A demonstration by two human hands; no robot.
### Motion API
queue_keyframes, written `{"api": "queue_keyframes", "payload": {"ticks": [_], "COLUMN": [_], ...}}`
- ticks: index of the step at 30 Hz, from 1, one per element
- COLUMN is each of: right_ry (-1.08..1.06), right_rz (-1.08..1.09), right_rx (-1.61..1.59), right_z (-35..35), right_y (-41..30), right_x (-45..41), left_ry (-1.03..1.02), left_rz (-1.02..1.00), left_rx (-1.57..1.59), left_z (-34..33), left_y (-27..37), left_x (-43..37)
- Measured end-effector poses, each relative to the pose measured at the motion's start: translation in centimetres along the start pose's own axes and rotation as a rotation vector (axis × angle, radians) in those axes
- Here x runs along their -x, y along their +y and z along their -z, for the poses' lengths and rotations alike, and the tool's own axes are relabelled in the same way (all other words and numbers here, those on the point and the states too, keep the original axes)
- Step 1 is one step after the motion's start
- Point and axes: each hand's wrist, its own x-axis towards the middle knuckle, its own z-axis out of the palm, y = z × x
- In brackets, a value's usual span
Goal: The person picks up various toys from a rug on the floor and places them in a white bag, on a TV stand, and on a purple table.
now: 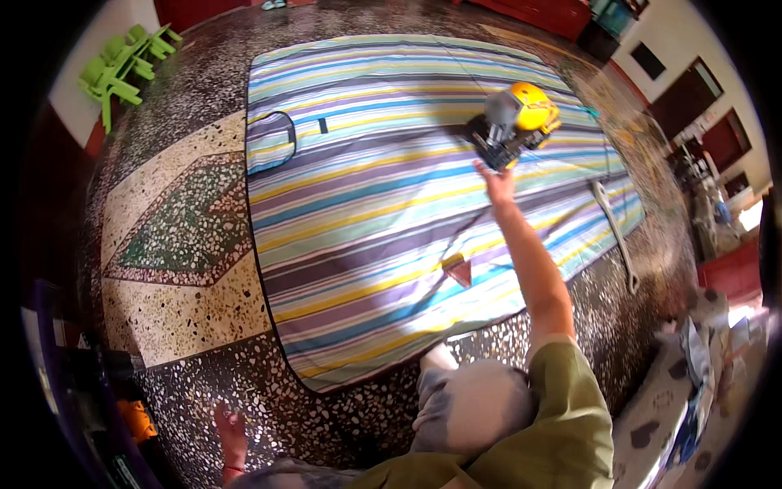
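My right hand reaches forward to a blurred yellow and black power tool with a rounded grey guard. The hand grips its black lower end; the thumb shows at the near edge and the tool hides the other fingers. Beneath is a striped mat, and the tool's shadow falls on the mat to its left. My left hand hangs low at the left over the speckled floor, holding nothing, its fingers apart.
A long grey wrench lies across the mat's right edge. Nearer me on the mat is a small reddish-brown triangular piece with a yellow top. Green plastic chairs stand far left. An orange object is at lower left, a patterned sofa at right.
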Motion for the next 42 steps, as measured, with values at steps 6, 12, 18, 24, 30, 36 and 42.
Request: {"api": "queue_keyframes", "payload": {"ticks": [6, 12, 18, 24, 30, 36, 42], "right_ry": [0.060, 0.362, 0.322, 0.000, -0.463, -0.994, -1.412], "right_rz": [-0.187, -0.258, 0.144, 0.102, 0.169, 0.178, 0.207], "right_rx": [0.317, 0.462, -0.250, -0.305, -0.403, -0.418, -0.366], "right_z": [-2.8, 0.3, 6.3, 6.6, 7.9, 9.2, 10.3], "right_y": [-1.9, 0.8, 9.1, -1.0, -11.4, -17.7, -21.6], "right_x": [-10.3, -14.5, -22.9, -9.9, 7.4, 20.9, 28.1], "left_ry": [0.013, -0.093, -0.180, -0.137, -0.122, -0.051, 0.141], "left_rz": [0.119, 0.579, 0.795, 0.822, 0.661, 0.480, 0.320], "left_rx": [-0.180, 0.057, 0.262, 0.347, 0.449, 0.664, 0.964], "left_z": [-4.1, -5.1, -6.8, -9.0, -11.5, -14.1, -15.6], "left_y": [2.6, 8.1, 12.4, 14.3, 12.5, 10.7, 10.1], "left_x": [10.4, 17.7, 23.1, 30.2, 33.5, 35.6, 38.2]}}
